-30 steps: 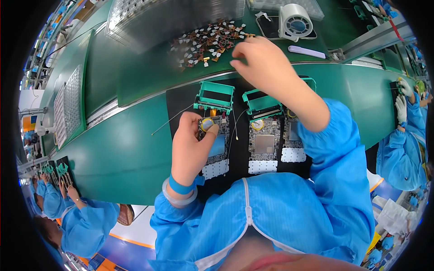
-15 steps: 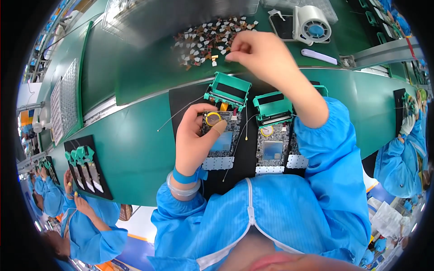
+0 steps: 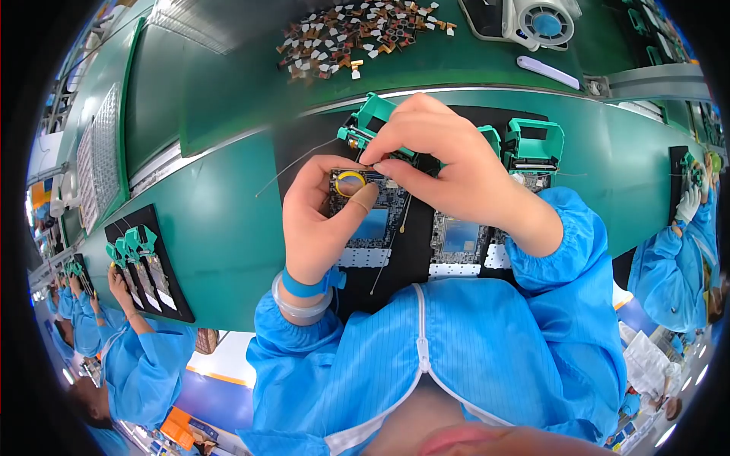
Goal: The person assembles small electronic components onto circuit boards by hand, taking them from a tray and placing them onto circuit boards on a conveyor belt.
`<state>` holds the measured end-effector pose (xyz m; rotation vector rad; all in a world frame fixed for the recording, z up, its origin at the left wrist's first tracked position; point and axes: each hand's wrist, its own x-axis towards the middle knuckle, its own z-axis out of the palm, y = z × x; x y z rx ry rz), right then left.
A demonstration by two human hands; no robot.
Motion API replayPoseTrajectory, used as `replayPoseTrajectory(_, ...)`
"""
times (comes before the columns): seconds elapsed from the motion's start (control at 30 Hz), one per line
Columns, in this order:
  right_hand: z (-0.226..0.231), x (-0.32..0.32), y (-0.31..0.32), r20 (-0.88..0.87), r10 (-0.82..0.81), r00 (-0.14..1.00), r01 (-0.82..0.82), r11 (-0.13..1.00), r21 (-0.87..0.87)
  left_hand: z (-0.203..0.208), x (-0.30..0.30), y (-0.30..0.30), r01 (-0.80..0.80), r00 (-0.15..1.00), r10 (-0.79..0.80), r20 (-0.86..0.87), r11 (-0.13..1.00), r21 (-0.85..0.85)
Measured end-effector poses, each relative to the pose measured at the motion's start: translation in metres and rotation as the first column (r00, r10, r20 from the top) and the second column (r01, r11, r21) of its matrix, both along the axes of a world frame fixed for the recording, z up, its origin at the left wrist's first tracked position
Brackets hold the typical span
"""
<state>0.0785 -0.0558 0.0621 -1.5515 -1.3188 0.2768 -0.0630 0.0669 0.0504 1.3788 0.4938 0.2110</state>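
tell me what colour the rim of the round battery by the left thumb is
Yellow: the rim of the round battery, in the head view.

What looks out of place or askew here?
One small gold-and-white piece lies slightly apart from the loose heap of small brown-and-white parts, on its near side. Nothing looks clearly damaged.

past the metal strip [image 3: 251,131] across the green worktop [image 3: 220,228], a white fan [image 3: 544,29] stands toward the far right corner, beside a flat dark slab [image 3: 480,17] with a pale rim; a lilac stick [image 3: 547,71] lies just nearer. clear plastic [image 3: 190,30] sits toward the far left corner. blue-clad co-workers are at the near left edge [image 3: 148,372] and the right edge [image 3: 669,270].
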Motion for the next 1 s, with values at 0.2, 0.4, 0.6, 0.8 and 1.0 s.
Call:
replayPoseTrajectory(0.2,0.002,-0.001,-0.002,0.019,-0.004,1.0,0.004,1.0,-0.009,0.002,0.001,-0.002,-0.012,1.0,0.012,-0.004,1.0,0.002)
replayPoseTrajectory(0.4,0.003,-0.003,-0.002,0.007,-0.009,1.0,0.009,1.0,-0.026,0.002,0.0,-0.001,-0.01,1.0,0.01,-0.005,1.0,-0.014)
replayPoseTrajectory(0.6,0.005,-0.006,-0.003,-0.041,-0.005,0.999,0.004,0.999,-0.04,0.003,0.0,-0.001,-0.01,1.0,0.01,0.004,1.0,-0.029)
replayPoseTrajectory(0.8,-0.003,-0.019,-0.002,-0.174,-0.041,0.984,0.028,0.996,-0.079,0.001,-0.001,0.001,-0.053,0.998,0.056,0.032,0.996,-0.077)
replayPoseTrajectory(1.0,-0.001,-0.023,0.0,-0.184,-0.066,0.981,0.048,0.994,-0.099,-0.001,-0.001,-0.002,-0.049,0.996,0.05,0.074,0.999,-0.014)
